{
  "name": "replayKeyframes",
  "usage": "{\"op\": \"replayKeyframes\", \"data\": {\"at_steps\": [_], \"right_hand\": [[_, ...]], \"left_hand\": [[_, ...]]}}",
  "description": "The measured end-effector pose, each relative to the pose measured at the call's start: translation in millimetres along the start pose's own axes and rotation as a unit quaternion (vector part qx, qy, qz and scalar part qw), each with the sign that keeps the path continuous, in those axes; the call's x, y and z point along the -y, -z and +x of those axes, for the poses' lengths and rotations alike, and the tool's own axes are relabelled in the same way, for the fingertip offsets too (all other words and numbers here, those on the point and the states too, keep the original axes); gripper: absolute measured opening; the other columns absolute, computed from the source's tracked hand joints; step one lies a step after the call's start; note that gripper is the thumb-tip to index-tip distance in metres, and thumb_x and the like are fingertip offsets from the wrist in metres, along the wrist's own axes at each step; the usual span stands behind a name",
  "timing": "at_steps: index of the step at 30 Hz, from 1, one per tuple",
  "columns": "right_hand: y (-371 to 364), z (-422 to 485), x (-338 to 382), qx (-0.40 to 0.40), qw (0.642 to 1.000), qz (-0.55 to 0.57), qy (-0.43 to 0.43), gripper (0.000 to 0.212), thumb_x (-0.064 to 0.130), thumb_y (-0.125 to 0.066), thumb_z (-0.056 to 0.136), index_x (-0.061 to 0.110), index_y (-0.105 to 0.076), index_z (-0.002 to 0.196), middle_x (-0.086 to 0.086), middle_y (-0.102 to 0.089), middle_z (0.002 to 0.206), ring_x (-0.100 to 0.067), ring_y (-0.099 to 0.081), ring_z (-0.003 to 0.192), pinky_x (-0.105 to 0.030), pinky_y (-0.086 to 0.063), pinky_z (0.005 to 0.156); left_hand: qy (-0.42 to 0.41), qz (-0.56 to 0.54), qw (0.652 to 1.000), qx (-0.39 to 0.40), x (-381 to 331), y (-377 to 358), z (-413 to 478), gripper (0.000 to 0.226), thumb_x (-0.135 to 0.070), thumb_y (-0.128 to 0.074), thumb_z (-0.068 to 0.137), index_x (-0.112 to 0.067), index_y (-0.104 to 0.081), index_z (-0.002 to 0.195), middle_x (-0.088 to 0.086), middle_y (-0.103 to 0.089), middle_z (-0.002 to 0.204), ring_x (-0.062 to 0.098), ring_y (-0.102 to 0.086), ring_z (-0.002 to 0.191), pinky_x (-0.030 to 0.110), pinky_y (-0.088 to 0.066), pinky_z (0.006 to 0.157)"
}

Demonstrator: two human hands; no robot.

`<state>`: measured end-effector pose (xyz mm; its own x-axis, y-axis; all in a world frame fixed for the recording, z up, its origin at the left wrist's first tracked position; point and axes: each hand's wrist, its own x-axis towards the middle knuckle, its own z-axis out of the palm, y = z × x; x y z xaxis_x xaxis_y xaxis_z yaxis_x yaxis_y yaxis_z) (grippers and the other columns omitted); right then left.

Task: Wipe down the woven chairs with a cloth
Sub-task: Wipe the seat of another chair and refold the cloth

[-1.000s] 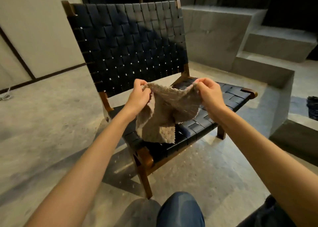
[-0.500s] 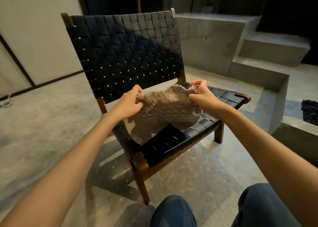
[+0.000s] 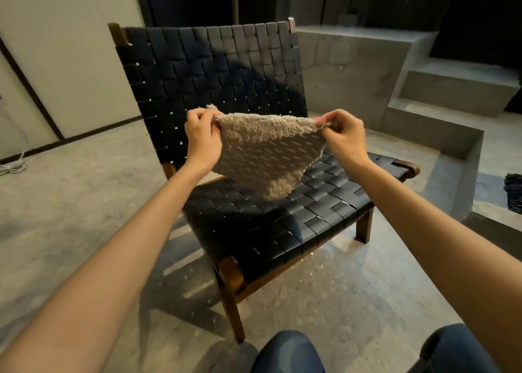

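Left hand [image 3: 202,138] pinching one corner of the cloth [image 3: 268,152], right hand [image 3: 343,138] pinching the other; cloth stretched between them, sagging above the chair [image 3: 214,70] seat

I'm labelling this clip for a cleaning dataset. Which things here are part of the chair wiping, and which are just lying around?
In use:
beige cloth
woven chair
left hand
right hand

Lying about:
white cable on the floor
dark bundle at right edge
concrete steps
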<state>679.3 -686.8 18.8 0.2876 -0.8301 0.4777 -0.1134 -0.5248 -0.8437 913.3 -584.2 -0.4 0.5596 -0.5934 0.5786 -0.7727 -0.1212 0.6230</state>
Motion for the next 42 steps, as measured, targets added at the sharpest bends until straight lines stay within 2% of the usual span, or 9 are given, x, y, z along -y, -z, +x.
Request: {"op": "replayKeyframes", "data": {"at_steps": [7,12,15,17,21,31,34,39,42], "right_hand": [[6.2,-62.7,-42.4,0.125,0.987,-0.011,-0.096,0.021,0.001,-0.050,0.092,0.020,-0.056,0.088,0.006,-0.054,0.088,-0.004,-0.049,0.078,-0.009,-0.039,0.063],[9.9,-94.8,-65.1,0.244,0.952,-0.057,-0.176,0.017,0.010,-0.054,0.091,0.028,-0.056,0.091,0.004,-0.055,0.094,-0.004,-0.052,0.083,-0.014,-0.041,0.063],[6.4,-105.3,-73.8,0.294,0.929,-0.091,-0.205,0.013,0.014,-0.058,0.090,0.027,-0.058,0.088,0.002,-0.056,0.092,-0.008,-0.054,0.082,-0.016,-0.044,0.064],[2.8,-110.0,-77.9,0.317,0.918,-0.096,-0.219,0.011,0.014,-0.059,0.090,0.025,-0.059,0.087,-0.003,-0.059,0.092,-0.013,-0.056,0.084,-0.024,-0.048,0.072],[-3.0,-113.4,-82.9,0.284,0.926,-0.103,-0.228,0.010,0.012,-0.059,0.090,0.021,-0.062,0.087,-0.006,-0.061,0.093,-0.018,-0.058,0.090,-0.032,-0.049,0.080],[-1.0,-112.8,-89.6,0.235,0.945,-0.097,-0.204,0.005,0.011,-0.055,0.091,0.014,-0.059,0.092,-0.004,-0.060,0.091,-0.017,-0.056,0.086,-0.029,-0.047,0.074],[0.3,-113.2,-91.9,0.232,0.950,-0.085,-0.191,0.009,0.010,-0.054,0.091,0.018,-0.058,0.093,0.000,-0.059,0.093,-0.013,-0.057,0.085,-0.023,-0.045,0.069],[-11.1,-103.0,-103.1,0.138,0.964,-0.148,-0.171,0.007,0.019,-0.059,0.091,0.019,-0.057,0.098,0.007,-0.057,0.089,-0.005,-0.054,0.081,-0.019,-0.044,0.066],[-23.4,-89.5,-108.8,0.097,0.964,-0.191,-0.158,0.005,0.022,-0.059,0.092,0.017,-0.058,0.091,0.004,-0.058,0.083,-0.012,-0.053,0.078,-0.025,-0.042,0.063]], "left_hand": [[0.003,0.051,0.964,0.260,47.0,-1.2,-73.3,0.030,-0.017,-0.030,0.100,-0.009,-0.058,0.109,0.005,-0.031,0.146,0.023,-0.022,0.135,0.041,-0.017,0.114],[0.086,0.040,0.905,0.414,59.3,10.5,-125.3,0.034,-0.018,-0.030,0.103,-0.007,-0.051,0.128,0.008,-0.038,0.145,0.020,-0.029,0.134,0.030,-0.018,0.110],[0.124,-0.041,0.865,0.484,60.5,27.3,-140.5,0.049,-0.059,-0.042,0.091,-0.031,-0.042,0.131,-0.003,-0.043,0.140,0.015,-0.041,0.128,0.032,-0.034,0.105],[0.087,-0.013,0.845,0.528,65.5,34.2,-149.6,0.076,-0.075,-0.052,0.071,-0.044,-0.028,0.137,-0.009,-0.030,0.150,0.014,-0.030,0.137,0.044,-0.020,0.115],[-0.031,0.040,0.850,0.524,74.0,40.5,-162.7,0.088,-0.080,-0.063,0.058,-0.061,-0.017,0.131,-0.026,-0.020,0.150,0.001,-0.021,0.136,0.051,0.002,0.117],[-0.063,0.014,0.921,0.384,79.3,38.3,-162.1,0.010,-0.036,-0.061,0.088,-0.036,-0.059,0.098,-0.020,-0.060,0.103,-0.005,-0.054,0.094,0.027,-0.051,0.086],[0.017,-0.048,0.934,0.354,76.8,33.3,-162.7,0.006,-0.034,-0.057,0.092,-0.039,-0.053,0.089,-0.020,-0.060,0.092,-0.003,-0.058,0.089,0.014,-0.045,0.071],[0.137,-0.081,0.946,0.281,75.9,15.9,-143.9,0.015,-0.033,-0.047,0.097,-0.018,-0.050,0.095,0.006,-0.063,0.079,0.018,-0.060,0.069,0.032,-0.048,0.062],[0.159,-0.029,0.946,0.282,77.9,-0.1,-124.7,0.020,-0.034,-0.042,0.099,-0.016,-0.047,0.094,-0.002,-0.048,0.064,0.011,-0.041,0.053,0.027,-0.032,0.050]]}}
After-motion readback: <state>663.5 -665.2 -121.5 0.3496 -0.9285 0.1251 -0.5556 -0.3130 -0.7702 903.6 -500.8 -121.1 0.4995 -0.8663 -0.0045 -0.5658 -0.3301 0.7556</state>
